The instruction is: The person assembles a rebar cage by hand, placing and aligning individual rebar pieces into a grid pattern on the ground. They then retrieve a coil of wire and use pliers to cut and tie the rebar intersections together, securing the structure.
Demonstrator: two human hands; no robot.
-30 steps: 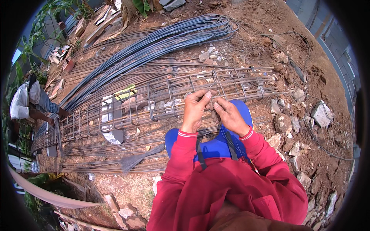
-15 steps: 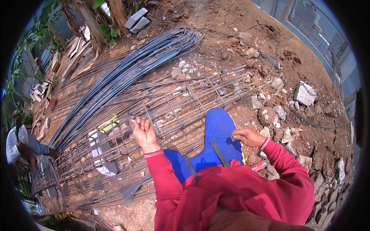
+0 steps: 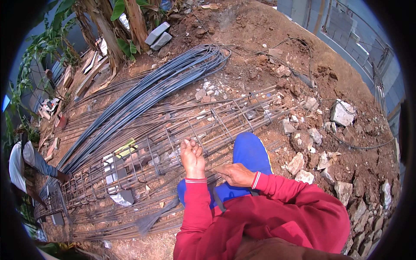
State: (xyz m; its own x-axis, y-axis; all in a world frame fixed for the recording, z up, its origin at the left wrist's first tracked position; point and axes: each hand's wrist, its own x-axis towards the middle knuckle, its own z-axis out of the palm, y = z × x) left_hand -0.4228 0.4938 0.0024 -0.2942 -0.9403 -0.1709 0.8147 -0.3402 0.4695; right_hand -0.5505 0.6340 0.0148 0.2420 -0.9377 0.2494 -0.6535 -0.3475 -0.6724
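Note:
My left hand (image 3: 193, 159) is raised over the steel rebar cage (image 3: 223, 121), palm up with its fingers curled closed. What lies inside those fingers is too small to tell. Close beside it on the right, above my bent knee in blue trousers (image 3: 251, 151), my right hand (image 3: 237, 174) has its thumb and fingers pressed together and points toward the left wrist. A thin wire showed at this hand a moment earlier; now it is hardly visible. Square stirrups (image 3: 221, 122) cross the long bars of the cage just beyond both hands.
A bundle of bent bluish bars (image 3: 151, 82) lies behind the cage. Grey blocks (image 3: 119, 184) sit under its left part, where another person (image 3: 26, 164) reaches toward the bars. Broken rocks (image 3: 342, 113) and a black cable (image 3: 364, 147) lie at right. Banana trunks (image 3: 102, 26) stand far left.
My right hand has come left and down, close to the left one. My left hand has shifted right, still curled. The wire stretched at my right hand no longer shows clearly.

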